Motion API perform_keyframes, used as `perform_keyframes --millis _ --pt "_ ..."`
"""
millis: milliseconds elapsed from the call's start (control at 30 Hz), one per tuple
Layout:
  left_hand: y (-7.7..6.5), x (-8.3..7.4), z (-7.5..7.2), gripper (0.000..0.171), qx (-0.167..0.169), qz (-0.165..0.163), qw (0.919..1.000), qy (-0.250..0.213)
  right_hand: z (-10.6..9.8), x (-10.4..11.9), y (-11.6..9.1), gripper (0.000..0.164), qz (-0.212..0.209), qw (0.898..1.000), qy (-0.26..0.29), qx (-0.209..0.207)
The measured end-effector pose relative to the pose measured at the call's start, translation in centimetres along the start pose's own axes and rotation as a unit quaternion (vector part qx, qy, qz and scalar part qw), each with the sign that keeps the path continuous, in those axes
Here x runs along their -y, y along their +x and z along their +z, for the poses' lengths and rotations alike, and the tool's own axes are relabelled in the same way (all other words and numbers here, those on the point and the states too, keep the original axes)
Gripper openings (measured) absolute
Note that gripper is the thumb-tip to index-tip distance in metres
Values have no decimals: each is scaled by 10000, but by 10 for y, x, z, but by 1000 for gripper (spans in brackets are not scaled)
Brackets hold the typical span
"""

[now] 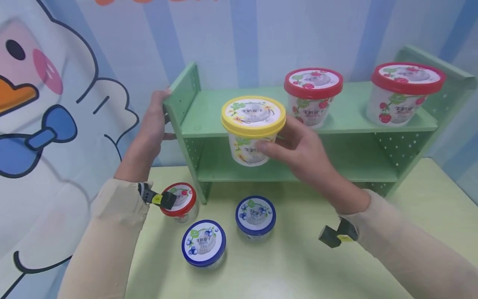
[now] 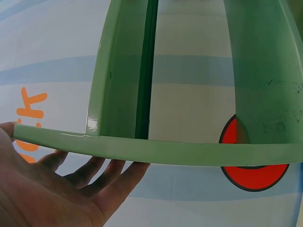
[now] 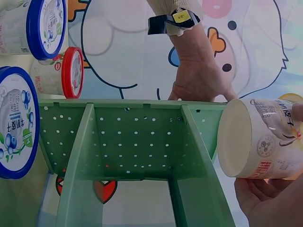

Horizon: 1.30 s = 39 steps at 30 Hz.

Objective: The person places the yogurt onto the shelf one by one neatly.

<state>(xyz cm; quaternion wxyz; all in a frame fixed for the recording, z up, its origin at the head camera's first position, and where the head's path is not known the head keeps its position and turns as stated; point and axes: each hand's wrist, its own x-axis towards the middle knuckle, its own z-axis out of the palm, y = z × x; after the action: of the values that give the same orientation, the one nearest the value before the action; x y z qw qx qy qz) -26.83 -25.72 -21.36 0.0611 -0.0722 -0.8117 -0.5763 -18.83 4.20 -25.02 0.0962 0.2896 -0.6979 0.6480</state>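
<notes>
Beige sleeves (image 1: pixel 108 232), two; our right hand (image 1: pixel 306 153) pinches one yellow-lidded tub (image 1: pixel 250 139); our left hand (image 1: pixel 150 126) grips one green shelf (image 1: pixel 213 112).

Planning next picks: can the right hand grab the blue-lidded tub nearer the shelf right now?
Probably not yet: the right hand has its grip on the yellow-lidded tub. Otherwise the way looks free; nothing covers that blue-lidded tub in the head view.

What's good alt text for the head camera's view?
A person's right hand has a yellow-lidded cup in its grip before a green shelf; the left hand touches the shelf's side. Two red-lidded cups stand on it; a third and two blue-lidded cups stand on the table.
</notes>
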Motion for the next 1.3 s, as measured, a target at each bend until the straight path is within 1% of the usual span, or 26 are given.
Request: perform_keyframes --millis 200,600,767,900,1033,1133,1300 --pt "1 0 -1 64 -33 45 10000 -25 2 1 5 56 -7 10000 1 -50" --pt "1 1 -1 63 31 57 10000 -68 8 -4 15 55 0 9999 141 0" --pt "1 0 0 63 45 39 10000 -46 10 -3 18 54 -99 9998 194 34" --pt "0 0 0 63 18 24 10000 -42 11 -1 21 53 -36 9996 258 63" --pt "0 1 0 63 36 96 9999 -39 12 0 24 53 56 9994 341 70" --pt "0 1 0 63 49 135 9999 -47 13 0 27 54 109 9993 346 22" --pt "-1 1 1 63 33 110 9999 -92 13 0 32 53 143 9995 257 -87"
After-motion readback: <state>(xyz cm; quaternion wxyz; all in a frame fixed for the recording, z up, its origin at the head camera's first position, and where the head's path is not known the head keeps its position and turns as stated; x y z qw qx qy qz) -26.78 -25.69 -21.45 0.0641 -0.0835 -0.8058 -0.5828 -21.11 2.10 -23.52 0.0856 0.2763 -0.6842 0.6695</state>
